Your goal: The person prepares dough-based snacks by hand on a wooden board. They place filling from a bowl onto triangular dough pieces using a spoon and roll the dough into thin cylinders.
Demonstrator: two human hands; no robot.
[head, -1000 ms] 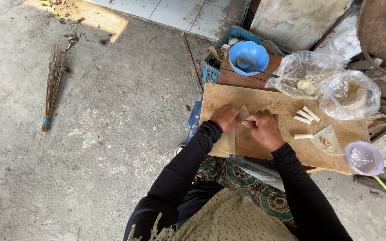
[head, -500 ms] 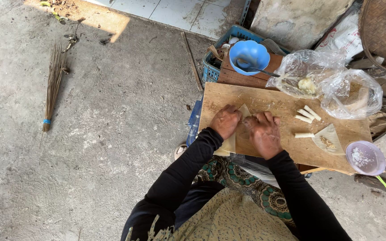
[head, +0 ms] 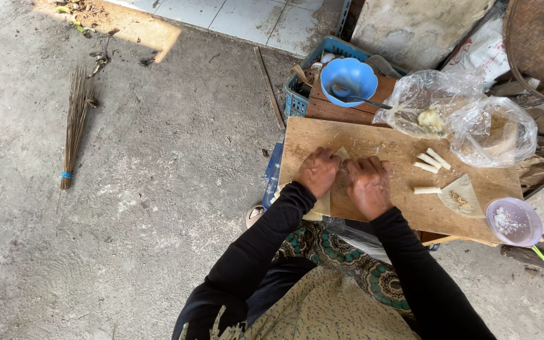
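Head view: left hand (head: 317, 172) and right hand (head: 368, 185) lie side by side, palms down, fingers curled over a pale wrapper sheet (head: 323, 203) on the wooden board (head: 373, 141). Whether the fingers pinch it or only press, cannot tell; knuckles hide the contact. Right of the hands: three finished rolls (head: 430, 160), a fourth roll (head: 427, 189), a triangular wrapper with filling (head: 458, 197). Near right corner, lilac bowl (head: 514, 221). Far side, blue bowl (head: 348, 80) and clear plastic bags (head: 467, 116).
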